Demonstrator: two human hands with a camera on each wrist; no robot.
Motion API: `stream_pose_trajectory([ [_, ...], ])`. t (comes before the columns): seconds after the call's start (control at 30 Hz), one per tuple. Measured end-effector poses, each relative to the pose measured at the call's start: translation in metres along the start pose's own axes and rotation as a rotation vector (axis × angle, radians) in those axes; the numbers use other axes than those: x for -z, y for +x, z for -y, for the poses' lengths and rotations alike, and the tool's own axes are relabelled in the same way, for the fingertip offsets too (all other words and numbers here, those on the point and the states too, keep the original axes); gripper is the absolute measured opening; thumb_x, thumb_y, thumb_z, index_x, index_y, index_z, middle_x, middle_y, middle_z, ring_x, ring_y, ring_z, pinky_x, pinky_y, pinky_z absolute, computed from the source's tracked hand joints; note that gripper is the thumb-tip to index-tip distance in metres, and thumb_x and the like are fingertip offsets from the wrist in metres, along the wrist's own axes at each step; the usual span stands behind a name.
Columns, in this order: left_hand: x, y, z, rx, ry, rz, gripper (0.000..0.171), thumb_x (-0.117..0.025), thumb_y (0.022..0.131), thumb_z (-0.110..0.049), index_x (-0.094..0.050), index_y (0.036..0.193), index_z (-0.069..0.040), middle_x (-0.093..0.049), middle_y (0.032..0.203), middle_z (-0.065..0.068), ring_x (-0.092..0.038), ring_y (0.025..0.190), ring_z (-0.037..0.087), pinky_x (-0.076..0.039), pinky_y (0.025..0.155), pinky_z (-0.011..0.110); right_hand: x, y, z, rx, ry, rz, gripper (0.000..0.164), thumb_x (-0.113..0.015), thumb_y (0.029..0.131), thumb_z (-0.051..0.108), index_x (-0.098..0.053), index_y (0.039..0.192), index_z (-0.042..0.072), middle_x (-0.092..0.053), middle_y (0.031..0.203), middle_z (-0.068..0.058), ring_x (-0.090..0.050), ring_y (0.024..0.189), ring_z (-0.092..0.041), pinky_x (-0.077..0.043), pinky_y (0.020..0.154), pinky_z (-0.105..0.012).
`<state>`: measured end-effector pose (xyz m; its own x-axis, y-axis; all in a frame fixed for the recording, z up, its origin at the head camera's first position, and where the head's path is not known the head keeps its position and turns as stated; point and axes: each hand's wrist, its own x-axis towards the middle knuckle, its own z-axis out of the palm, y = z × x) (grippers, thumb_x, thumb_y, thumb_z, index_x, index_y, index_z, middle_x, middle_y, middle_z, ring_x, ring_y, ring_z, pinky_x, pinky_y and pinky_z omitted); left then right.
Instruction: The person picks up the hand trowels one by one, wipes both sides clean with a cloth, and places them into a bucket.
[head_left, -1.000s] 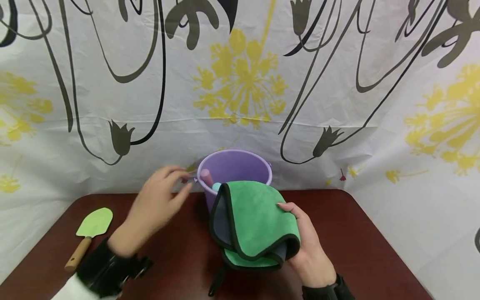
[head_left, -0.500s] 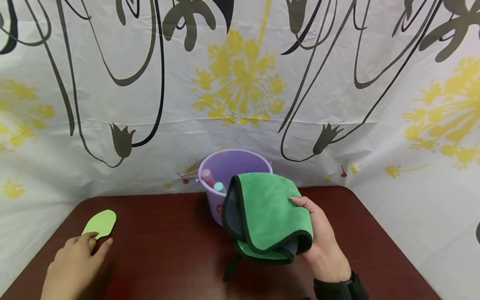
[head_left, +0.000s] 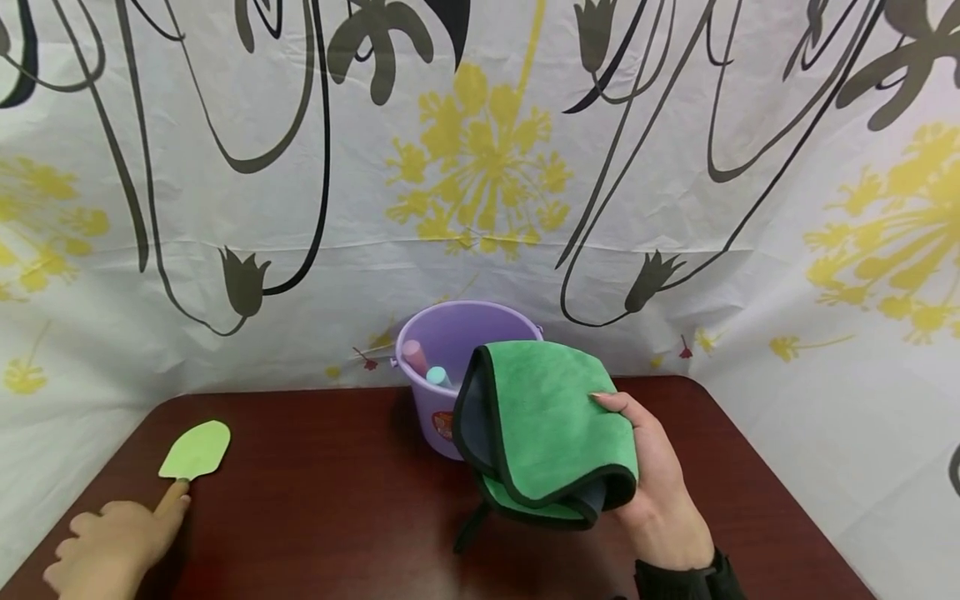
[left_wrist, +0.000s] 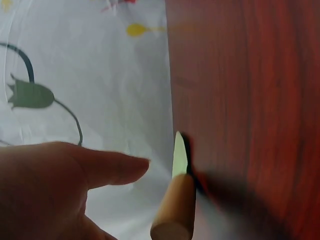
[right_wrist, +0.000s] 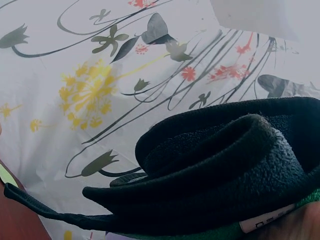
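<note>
My left hand (head_left: 116, 546) is over the wooden handle of a light-green spatula (head_left: 197, 450), which lies at the table's left. In the left wrist view its straight digit (left_wrist: 117, 167) stops short of the handle (left_wrist: 175, 207); most other fingers are hidden. A folded green towel (head_left: 562, 417) with black edging is in my right hand (head_left: 663, 492), thumb on top and the fingers out of sight beneath. That towel (right_wrist: 225, 170) shows its dark folded layers in the right wrist view. Just behind it stands a purple bucket (head_left: 435, 412).
Inside the bucket are a pink-capped item (head_left: 414, 357) and a light-blue-capped item (head_left: 438, 377). The table (head_left: 322, 500) is dark red-brown with rounded far corners. A white patterned cloth (head_left: 360, 208) hangs behind it and along its sides.
My left hand has swung from beside the bucket to the spatula at the left, covering the handle. The right hand has shifted the towel a little right, uncovering more of the bucket.
</note>
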<state>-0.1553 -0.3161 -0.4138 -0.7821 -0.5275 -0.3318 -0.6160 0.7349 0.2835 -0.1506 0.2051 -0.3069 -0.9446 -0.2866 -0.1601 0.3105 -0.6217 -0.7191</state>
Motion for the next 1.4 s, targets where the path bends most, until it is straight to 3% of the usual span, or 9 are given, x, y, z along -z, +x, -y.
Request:
stream_pose_trajectory([
  [0.27, 0.002, 0.022, 0.004, 0.047, 0.027, 0.109, 0.119, -0.012, 0.091, -0.082, -0.023, 0.136, 0.028, -0.029, 0.131, 0.055, -0.038, 0.122, 0.071, -0.039, 0.096, 0.071, 0.002, -0.001, 0.002, 0.003, -0.027, 0.014, 0.038, -0.034, 0.108, 0.031, -0.023, 0.145, 0.030, -0.051, 0.123, 0.016, -0.056, 0.107, -0.002, -0.048, 0.098, -0.021],
  [0.5, -0.004, 0.024, 0.008, 0.044, 0.031, 0.086, 0.112, -0.016, 0.094, -0.078, -0.027, 0.133, 0.027, -0.033, 0.126, 0.055, -0.042, 0.118, 0.070, -0.043, 0.091, 0.068, -0.001, 0.001, -0.001, 0.005, -0.040, -0.001, 0.036, -0.033, 0.108, 0.031, -0.024, 0.143, 0.030, -0.050, 0.122, 0.016, -0.055, 0.106, -0.001, -0.048, 0.098, -0.020],
  [0.6, -0.006, 0.028, 0.008, 0.042, 0.048, 0.081, 0.106, -0.017, 0.098, -0.072, -0.031, 0.134, 0.026, -0.036, 0.128, 0.055, -0.044, 0.118, 0.068, -0.044, 0.090, 0.067, -0.002, 0.001, -0.001, 0.016, -0.027, -0.011, 0.037, -0.034, 0.108, 0.031, -0.024, 0.144, 0.030, -0.048, 0.125, 0.016, -0.055, 0.109, -0.001, -0.047, 0.100, -0.020],
  [0.8, -0.007, 0.040, 0.005, -0.028, 0.129, 0.094, 0.075, -0.031, 0.104, -0.050, -0.049, 0.136, 0.016, -0.050, 0.129, 0.048, -0.055, 0.114, 0.062, -0.048, 0.084, 0.062, -0.001, 0.000, -0.001, 0.021, -0.006, -0.026, 0.040, -0.035, 0.108, 0.031, -0.023, 0.147, 0.031, -0.046, 0.131, 0.017, -0.054, 0.114, -0.001, -0.047, 0.102, -0.020],
  [0.9, -0.010, 0.041, 0.010, -0.022, 0.134, 0.102, 0.070, -0.032, 0.105, -0.046, -0.049, 0.138, 0.014, -0.050, 0.130, 0.047, -0.055, 0.114, 0.062, -0.049, 0.084, 0.061, -0.002, 0.002, -0.003, 0.004, -0.019, -0.023, 0.040, -0.034, 0.108, 0.032, -0.023, 0.147, 0.031, -0.047, 0.129, 0.017, -0.055, 0.113, -0.001, -0.047, 0.102, -0.020],
  [1.0, -0.011, 0.041, 0.013, -0.010, 0.127, 0.109, 0.077, -0.027, 0.105, -0.052, -0.046, 0.139, 0.014, -0.049, 0.132, 0.046, -0.055, 0.114, 0.061, -0.049, 0.085, 0.061, -0.004, 0.003, -0.004, -0.005, -0.034, -0.033, 0.039, -0.034, 0.108, 0.033, -0.024, 0.146, 0.030, -0.048, 0.127, 0.016, -0.055, 0.112, -0.001, -0.046, 0.101, -0.020],
  [1.1, -0.012, 0.041, 0.016, -0.016, 0.080, 0.093, 0.095, -0.014, 0.102, -0.065, -0.046, 0.136, 0.018, -0.048, 0.131, 0.047, -0.054, 0.112, 0.062, -0.048, 0.084, 0.064, -0.006, 0.004, -0.005, -0.002, -0.048, -0.035, 0.038, -0.034, 0.108, 0.033, -0.025, 0.145, 0.030, -0.049, 0.126, 0.016, -0.055, 0.112, -0.001, -0.046, 0.101, -0.020],
  [1.27, -0.013, 0.043, 0.018, -0.100, -0.003, 0.069, 0.104, -0.003, 0.098, -0.071, -0.041, 0.138, 0.017, -0.043, 0.134, 0.048, -0.046, 0.116, 0.068, -0.045, 0.083, 0.070, -0.007, 0.004, -0.007, 0.010, -0.047, -0.012, 0.034, -0.034, 0.108, 0.032, -0.028, 0.141, 0.029, -0.050, 0.123, 0.016, -0.055, 0.110, -0.002, -0.047, 0.100, -0.020],
  [1.4, -0.013, 0.047, 0.018, -0.170, -0.007, 0.111, 0.102, -0.002, 0.099, -0.070, -0.040, 0.139, 0.016, -0.042, 0.135, 0.047, -0.047, 0.115, 0.067, -0.046, 0.081, 0.068, -0.006, 0.003, -0.008, 0.014, -0.027, -0.034, 0.035, -0.035, 0.108, 0.031, -0.028, 0.141, 0.029, -0.049, 0.124, 0.017, -0.055, 0.110, -0.001, -0.047, 0.101, -0.019],
])
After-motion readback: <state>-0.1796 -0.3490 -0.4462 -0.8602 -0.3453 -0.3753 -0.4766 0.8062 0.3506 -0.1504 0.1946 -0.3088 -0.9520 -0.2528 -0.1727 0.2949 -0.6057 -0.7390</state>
